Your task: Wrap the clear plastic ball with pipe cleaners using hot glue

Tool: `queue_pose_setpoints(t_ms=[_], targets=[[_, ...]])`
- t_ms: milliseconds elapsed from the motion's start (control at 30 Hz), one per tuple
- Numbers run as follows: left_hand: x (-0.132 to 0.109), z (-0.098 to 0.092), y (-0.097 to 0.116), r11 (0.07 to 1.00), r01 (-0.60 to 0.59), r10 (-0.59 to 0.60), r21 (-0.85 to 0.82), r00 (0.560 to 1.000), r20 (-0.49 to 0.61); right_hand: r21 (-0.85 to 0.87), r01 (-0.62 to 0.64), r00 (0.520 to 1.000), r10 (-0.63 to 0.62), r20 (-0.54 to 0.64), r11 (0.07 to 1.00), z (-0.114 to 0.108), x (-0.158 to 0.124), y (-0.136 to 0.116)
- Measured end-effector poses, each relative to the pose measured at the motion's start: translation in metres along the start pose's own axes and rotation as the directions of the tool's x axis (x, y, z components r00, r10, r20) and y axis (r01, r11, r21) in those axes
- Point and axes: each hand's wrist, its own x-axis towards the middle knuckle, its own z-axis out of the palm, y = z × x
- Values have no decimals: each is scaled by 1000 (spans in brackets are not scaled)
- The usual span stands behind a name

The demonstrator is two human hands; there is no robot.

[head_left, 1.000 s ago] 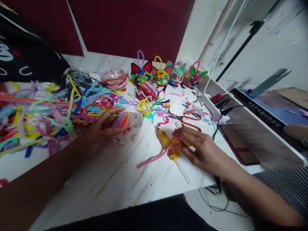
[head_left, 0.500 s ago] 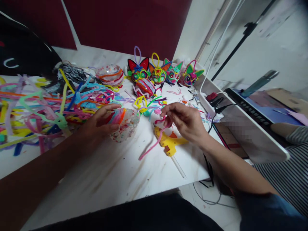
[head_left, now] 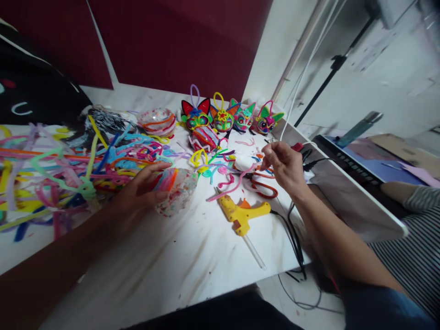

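My left hand (head_left: 144, 188) is curled around a clear ball (head_left: 182, 188) speckled with colour, whose left part is covered by bands of orange, pink and red pipe cleaner. Over the right side of the table, my right hand (head_left: 283, 165) pinches the end of a pink pipe cleaner (head_left: 237, 185), which slants down to the left. Below that hand lies a pair of scissors (head_left: 266, 190) with orange-red handles, partly hidden. A yellow glue gun (head_left: 242, 215) rests on the table nearer to me, a clear glue stick (head_left: 254, 252) poking out of it.
A heap of coloured pipe cleaners (head_left: 68, 174) covers the left. Several decorated cat-like heads (head_left: 195, 117) stand at the back beside another wrapped ball (head_left: 158, 123). Black cables (head_left: 294, 238) run off the right edge by a white tray wall (head_left: 360, 211). A person in a striped garment (head_left: 409, 247) is at right.
My right hand has moved right and slightly up, drawing the pink pipe cleaner with it and uncovering the glue gun and scissors. My left hand keeps hold of the ball. The view has tilted slightly.
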Motion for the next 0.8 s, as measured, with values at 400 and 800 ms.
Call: queue_pose_setpoints(t_ms=[400,800], targets=[[-2,-8,-4,999,-22,20,35,999,48,-262,-38,999,41,5,964,-23,-14,8],[-5,-11,-2,988,-66,60,140,997,47,-214,349,734,-124,668,912,-37,-74,-29]])
